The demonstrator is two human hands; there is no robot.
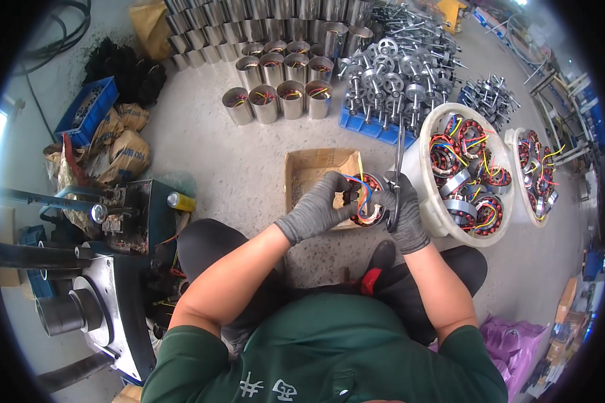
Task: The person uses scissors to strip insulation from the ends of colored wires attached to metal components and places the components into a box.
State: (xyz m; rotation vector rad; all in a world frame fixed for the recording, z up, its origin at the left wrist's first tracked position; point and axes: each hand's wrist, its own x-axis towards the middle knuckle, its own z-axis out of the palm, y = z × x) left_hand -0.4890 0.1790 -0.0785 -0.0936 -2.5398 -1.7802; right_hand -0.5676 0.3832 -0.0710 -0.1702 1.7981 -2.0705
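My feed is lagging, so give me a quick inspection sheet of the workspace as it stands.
Surface: speckled concrete floor; person seated low.
Job's things: wound stator held over an open cardboard box.
Clutter: white tub of stators, metal cylinders, rotor shafts on a blue tray, sacks.
Hands: left hand and right hand, grey-gloved, both grip the stator; right also holds scissors.
Cables: coloured stator leads; black hose at the far left.
Surroundings: press machine at the left.
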